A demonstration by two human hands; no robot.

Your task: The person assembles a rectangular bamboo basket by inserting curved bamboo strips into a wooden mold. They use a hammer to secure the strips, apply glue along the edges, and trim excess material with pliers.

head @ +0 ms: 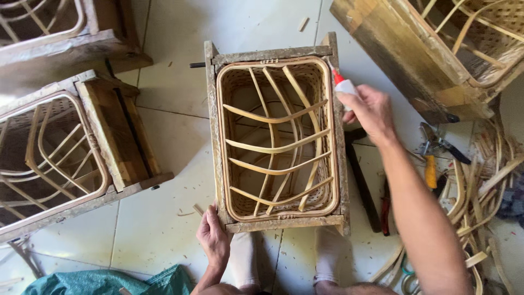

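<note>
left hand [213, 236] grips wooden frame [214, 136] corner | right hand [369, 111] pinches glue bottle [343, 84], nozzle up-left | basket [277, 139] long axis runs away

Bright, even daylight fills the scene; glare whitens the tiles [164, 82] left of the basket [277, 139]. Shadows are soft, focus sharp, edges slightly bowed.

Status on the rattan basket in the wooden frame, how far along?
Done: the woven basket sits in its wooden frame, rim and curved base ribs in place. In hand: the right hand holds a small red-tipped glue bottle at the far right rim; the left hand steadies the near left corner. Left: which joints are already glued cannot be told. Loose rattan strips lie to the right.
</note>
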